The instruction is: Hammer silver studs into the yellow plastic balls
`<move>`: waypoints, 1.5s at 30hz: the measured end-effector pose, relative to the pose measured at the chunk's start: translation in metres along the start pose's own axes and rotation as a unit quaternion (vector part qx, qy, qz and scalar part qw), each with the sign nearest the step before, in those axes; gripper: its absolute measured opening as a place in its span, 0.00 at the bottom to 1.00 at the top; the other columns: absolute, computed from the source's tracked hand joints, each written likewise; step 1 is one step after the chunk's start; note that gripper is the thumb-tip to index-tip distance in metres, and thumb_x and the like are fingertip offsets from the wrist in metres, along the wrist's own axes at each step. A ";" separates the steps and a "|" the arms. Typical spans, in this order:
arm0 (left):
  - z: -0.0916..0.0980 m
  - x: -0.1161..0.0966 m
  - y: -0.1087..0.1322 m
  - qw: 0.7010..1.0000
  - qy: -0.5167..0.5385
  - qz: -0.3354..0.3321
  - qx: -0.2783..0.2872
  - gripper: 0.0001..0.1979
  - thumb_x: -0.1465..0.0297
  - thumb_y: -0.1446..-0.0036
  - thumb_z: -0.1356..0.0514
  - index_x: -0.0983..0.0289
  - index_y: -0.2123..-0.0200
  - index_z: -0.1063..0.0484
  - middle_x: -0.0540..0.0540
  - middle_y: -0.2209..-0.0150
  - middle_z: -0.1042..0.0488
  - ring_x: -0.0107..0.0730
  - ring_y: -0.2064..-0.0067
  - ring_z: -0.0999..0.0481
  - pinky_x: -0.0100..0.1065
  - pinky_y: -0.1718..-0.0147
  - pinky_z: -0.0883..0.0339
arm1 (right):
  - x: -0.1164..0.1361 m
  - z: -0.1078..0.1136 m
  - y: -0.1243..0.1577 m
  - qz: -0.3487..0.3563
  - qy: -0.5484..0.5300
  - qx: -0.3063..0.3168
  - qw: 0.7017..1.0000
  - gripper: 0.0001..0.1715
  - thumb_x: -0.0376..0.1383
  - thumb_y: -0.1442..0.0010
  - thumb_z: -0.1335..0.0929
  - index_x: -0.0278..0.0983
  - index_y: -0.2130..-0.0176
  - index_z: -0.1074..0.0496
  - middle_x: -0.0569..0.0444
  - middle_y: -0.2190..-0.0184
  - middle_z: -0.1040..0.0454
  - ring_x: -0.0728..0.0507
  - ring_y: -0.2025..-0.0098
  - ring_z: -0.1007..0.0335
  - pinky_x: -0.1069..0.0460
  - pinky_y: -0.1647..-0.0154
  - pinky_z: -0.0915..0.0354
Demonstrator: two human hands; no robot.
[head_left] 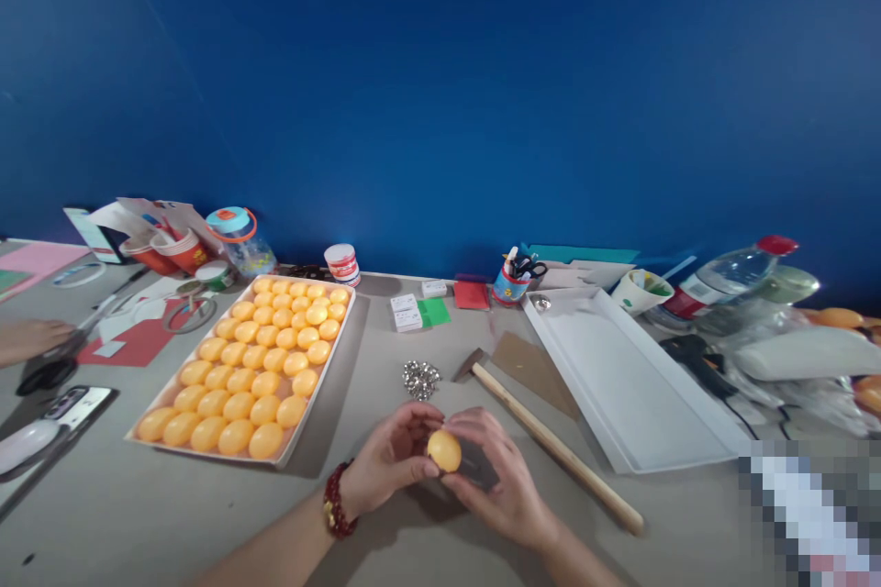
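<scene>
Both my hands meet low in the middle of the grey table around one small yellow ball (444, 449). My left hand (389, 459), with a dark red bead bracelet at the wrist, pinches the ball from the left. My right hand (499, 477) closes on it from the right. Just beyond my hands lies a small heap of shiny metal pieces (420, 379). A wooden-handled hammer (551, 445) lies diagonally beside my right hand. A white tray (158, 404) filled with several rows of yellow balls stands to the left.
An empty white tray (619, 385) lies at the right, a plastic bottle (736, 271) and bags behind it. Paper cups (172, 249), a jar (240, 238), a pen cup (510, 282), small boxes and coloured paper line the back. Another person's hand (31, 337) rests at far left by a phone (72, 404).
</scene>
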State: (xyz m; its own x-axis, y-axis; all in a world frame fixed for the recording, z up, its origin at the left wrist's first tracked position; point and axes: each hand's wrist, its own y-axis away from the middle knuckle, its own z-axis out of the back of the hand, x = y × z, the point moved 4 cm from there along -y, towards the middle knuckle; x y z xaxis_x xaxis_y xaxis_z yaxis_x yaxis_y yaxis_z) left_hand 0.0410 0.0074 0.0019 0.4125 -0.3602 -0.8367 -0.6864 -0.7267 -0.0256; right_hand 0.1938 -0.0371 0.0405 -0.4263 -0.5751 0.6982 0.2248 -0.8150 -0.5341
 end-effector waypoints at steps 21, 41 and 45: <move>0.001 0.003 0.001 0.998 -0.067 0.008 -0.016 0.17 0.67 0.48 0.32 0.63 0.57 0.32 0.52 0.64 0.32 0.30 0.61 0.33 0.30 0.63 0.39 | -0.012 -0.008 0.004 -0.045 0.063 0.021 0.997 0.19 0.34 0.45 0.31 0.40 0.52 0.34 0.48 0.57 0.27 0.40 0.53 0.30 0.47 0.54 0.31; -0.001 0.000 0.002 0.992 -0.121 -0.022 -0.009 0.17 0.70 0.46 0.35 0.63 0.52 0.30 0.56 0.59 0.28 0.34 0.57 0.30 0.33 0.58 0.36 | -0.017 -0.008 0.008 -0.051 0.077 0.030 0.995 0.24 0.31 0.48 0.30 0.41 0.51 0.35 0.49 0.56 0.28 0.39 0.52 0.31 0.47 0.52 0.32; 0.000 0.001 0.003 0.995 -0.100 -0.028 0.008 0.22 0.70 0.47 0.33 0.62 0.49 0.31 0.57 0.55 0.28 0.37 0.54 0.30 0.35 0.54 0.36 | -0.016 -0.008 0.008 -0.037 0.079 0.020 0.996 0.22 0.34 0.46 0.30 0.40 0.51 0.34 0.48 0.57 0.27 0.40 0.53 0.30 0.47 0.53 0.32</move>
State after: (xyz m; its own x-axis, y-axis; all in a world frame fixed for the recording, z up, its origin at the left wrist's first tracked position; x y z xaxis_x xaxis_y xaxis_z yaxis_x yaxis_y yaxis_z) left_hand 0.0394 0.0047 0.0012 0.3241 -0.1951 -0.9257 -0.6765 -0.7318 -0.0827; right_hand 0.1956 -0.0337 0.0215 -0.5746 -0.4974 0.6500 0.2212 -0.8590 -0.4618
